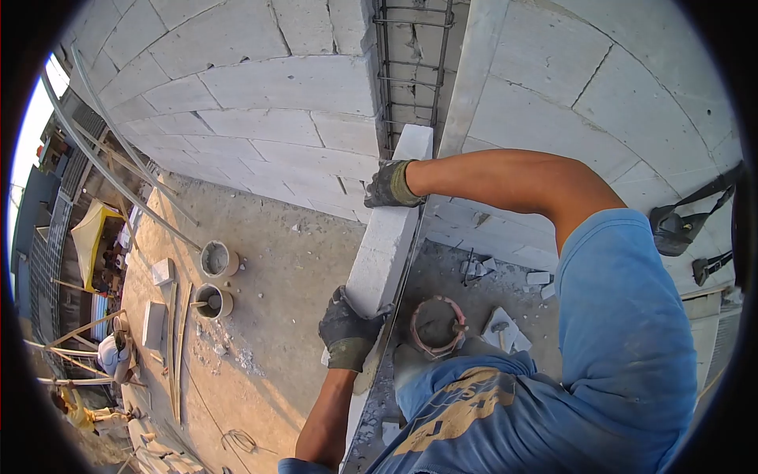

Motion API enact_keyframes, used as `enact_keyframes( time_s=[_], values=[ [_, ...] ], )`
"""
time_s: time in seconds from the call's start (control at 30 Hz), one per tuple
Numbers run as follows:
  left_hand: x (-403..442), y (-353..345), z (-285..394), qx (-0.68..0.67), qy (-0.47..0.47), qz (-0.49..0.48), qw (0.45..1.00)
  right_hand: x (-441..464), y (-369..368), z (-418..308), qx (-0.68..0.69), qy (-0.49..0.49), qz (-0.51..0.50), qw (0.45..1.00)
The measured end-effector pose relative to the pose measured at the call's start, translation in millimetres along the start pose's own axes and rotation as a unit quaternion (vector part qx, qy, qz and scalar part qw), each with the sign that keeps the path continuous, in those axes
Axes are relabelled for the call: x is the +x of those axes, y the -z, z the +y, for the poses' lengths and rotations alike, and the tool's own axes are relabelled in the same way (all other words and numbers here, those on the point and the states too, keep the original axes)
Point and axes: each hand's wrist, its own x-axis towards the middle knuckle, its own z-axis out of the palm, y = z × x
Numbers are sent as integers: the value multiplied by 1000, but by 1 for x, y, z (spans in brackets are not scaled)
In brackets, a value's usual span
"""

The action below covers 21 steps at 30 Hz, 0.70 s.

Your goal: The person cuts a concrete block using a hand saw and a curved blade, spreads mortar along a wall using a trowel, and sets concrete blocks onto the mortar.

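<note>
A long white block (384, 251) lies lengthwise between my gloved hands, at a narrow ledge beside the wall. My left hand (352, 325) wraps round its near end, fingers bent over the edge. Farther up, my right hand (391, 185) grips the block near its far part, with the fingers on its left side. The block's far end reaches a gap in the white block wall (292, 87), where a steel rebar cage (412, 59) stands upright. Both gloves are dark and dusty. The block's underside is hidden.
Two buckets (219, 259) (212, 302) stand on the floor at left, near loose blocks (153, 325) and wooden strips (182, 355). A round mortar tub (438, 325) and block pieces (505, 330) lie right of the ledge. A person (115, 353) is at far left.
</note>
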Motion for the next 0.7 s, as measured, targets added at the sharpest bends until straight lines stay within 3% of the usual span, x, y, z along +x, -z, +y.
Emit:
enact_keyframes(
  time_s=[0.5, 0.7],
  values=[
    [5, -16, -9, -4, 11, -58, 998, 12, -26, -2, -8, -10, 21, 1000],
    [6, -17, -17, -25, -24, -55, 998, -6, 27, -8, 75, -88, -62, 991]
  ],
)
